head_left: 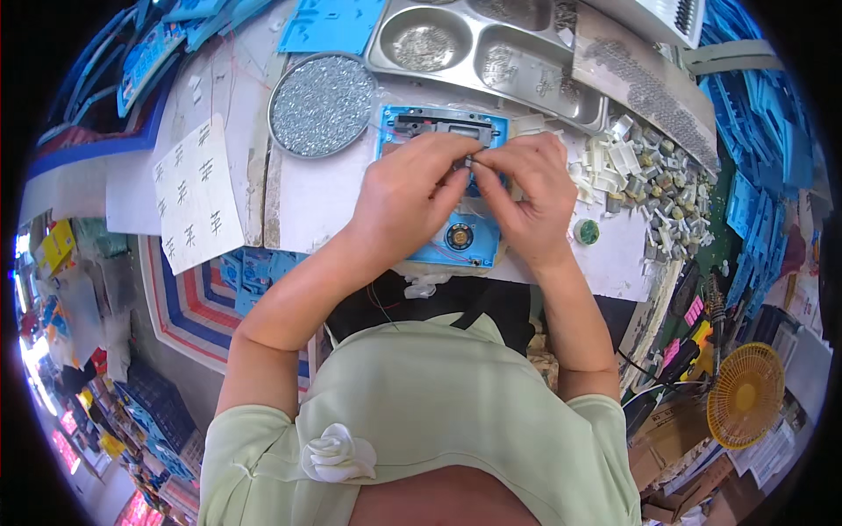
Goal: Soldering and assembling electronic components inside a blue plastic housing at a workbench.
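Both hands meet over a blue plastic housing point(421, 250) that lies on the white worktop in front of me. My left hand point(412, 197) and my right hand point(531, 193) are closed, thumbs and forefingers pinched together around a small grey piece point(469, 163), mostly covered by the fingertips. Beyond my fingers, a black plastic part point(438, 121) sits at the housing's far end. A round speaker point(460, 236) with thin wires is set in its near end. The housing's middle is hidden under my hands.
A round tray of small screws point(321, 105) stands at the left; a steel compartment tray point(425, 44) of small metal parts is behind. Right of my hands lie a green-topped round piece point(587, 231) and a pile of small white and metal parts point(653, 180). Blue housings point(754, 175) are stacked far right.
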{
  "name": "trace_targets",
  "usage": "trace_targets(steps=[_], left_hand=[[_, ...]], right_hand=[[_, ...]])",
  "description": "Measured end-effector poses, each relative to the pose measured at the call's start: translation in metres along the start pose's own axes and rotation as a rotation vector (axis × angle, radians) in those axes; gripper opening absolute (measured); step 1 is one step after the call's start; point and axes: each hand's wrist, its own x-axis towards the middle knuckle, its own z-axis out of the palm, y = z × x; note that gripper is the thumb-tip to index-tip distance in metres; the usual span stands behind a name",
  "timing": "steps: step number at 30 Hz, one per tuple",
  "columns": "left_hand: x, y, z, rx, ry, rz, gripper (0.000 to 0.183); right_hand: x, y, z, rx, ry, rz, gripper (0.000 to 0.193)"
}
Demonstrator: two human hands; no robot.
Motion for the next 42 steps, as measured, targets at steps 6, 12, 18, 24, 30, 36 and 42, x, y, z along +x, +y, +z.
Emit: trace_targets(steps=[6,12,18,24,30,36,42], left_hand=[[0.009,0.008,-0.01,-0.126,-0.157,-0.328,0.017],[0.013,-0.003,-0.006,0.024,-0.211,-0.007,0.012],[0.008,-0.002,0.001,0.092,-0.231,0.111,0.01],[0.01,-0.009,0.001,0.155,-0.259,0.131,0.01],[0.014,-0.008,-0.001,0.236,-0.119,0.233,0.014],[0.011,-0.009,0.003,0.308,-0.13,0.193,0.015],[0.023,-0.005,0.013,0.407,-0.15,0.268,0.017]], right_hand=[[-0.001,-0.001,0.002,0.017,0.031,0.002,0.017],[-0.044,-0.016,-0.098,-0.013,0.173,0.343,0.015],[-0.161,-0.024,-0.254,0.115,1.151,0.829,0.017],[-0.165,-0.012,-0.299,-0.286,1.146,0.964,0.018],[-0.214,-0.06,-0.335,-0.151,1.254,0.649,0.024],[-0.203,-0.082,-0.314,0.423,1.223,0.678,0.021],[-0.125,-0.043,-0.166,0.402,0.561,0.725,0.056]])
